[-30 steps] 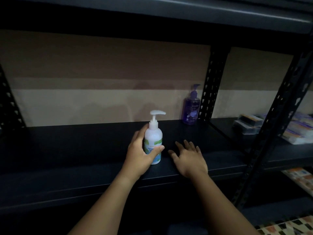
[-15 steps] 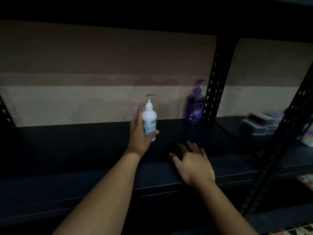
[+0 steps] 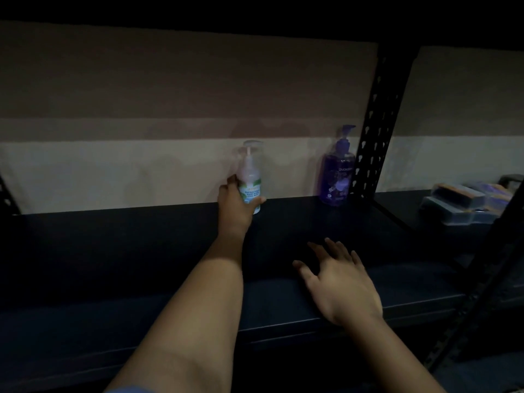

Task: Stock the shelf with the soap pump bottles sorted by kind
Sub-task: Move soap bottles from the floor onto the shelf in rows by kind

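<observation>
upright, white pump bottle (image 3: 249, 182) gripped by left hand (image 3: 236, 201), purple bottle (image 3: 336, 177) nearby, right hand (image 3: 340, 285) flat

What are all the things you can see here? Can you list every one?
white soap pump bottle: one, white with a green and blue label, far back on the shelf near the wall, held.
purple soap pump bottle: one, purple, back of the shelf, beside the upright post.
shelf: one, black, runs across the view.
upright post: one, black with holes, right of the purple bottle.
packaged goods: a few, grey and pale, on the next shelf to the right; too dim to name.
left hand: grips the white bottle.
right hand: fingers spread, over the shelf's front.
</observation>
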